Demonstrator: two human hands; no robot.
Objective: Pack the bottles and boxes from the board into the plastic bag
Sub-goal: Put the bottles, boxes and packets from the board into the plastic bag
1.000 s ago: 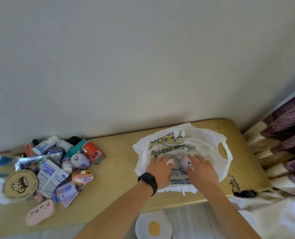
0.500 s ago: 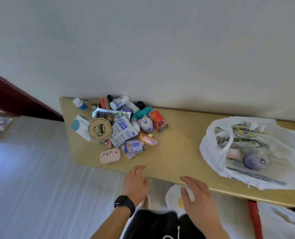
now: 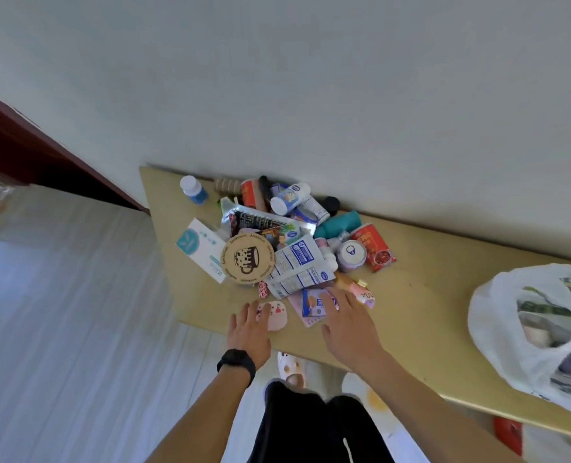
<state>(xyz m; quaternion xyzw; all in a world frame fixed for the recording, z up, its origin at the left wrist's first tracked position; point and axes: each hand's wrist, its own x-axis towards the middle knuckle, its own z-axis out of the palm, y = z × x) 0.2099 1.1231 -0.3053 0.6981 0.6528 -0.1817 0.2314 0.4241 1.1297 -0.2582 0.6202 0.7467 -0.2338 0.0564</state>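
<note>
Hands have advanced: left hand (image 3: pixel 249 329), right hand (image 3: pixel 347 324) now over pile (image 3: pixel 296 262).

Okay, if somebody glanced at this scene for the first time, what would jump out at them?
First the jumbled pile of bottles, boxes and pouches at the left end of the board, against the wall, with a round brown disc lying on it. Next, the left hand and right hand, fingers straight, reaching at the pile's near edge. At the far right lies the white plastic bag, a few items inside.
</note>
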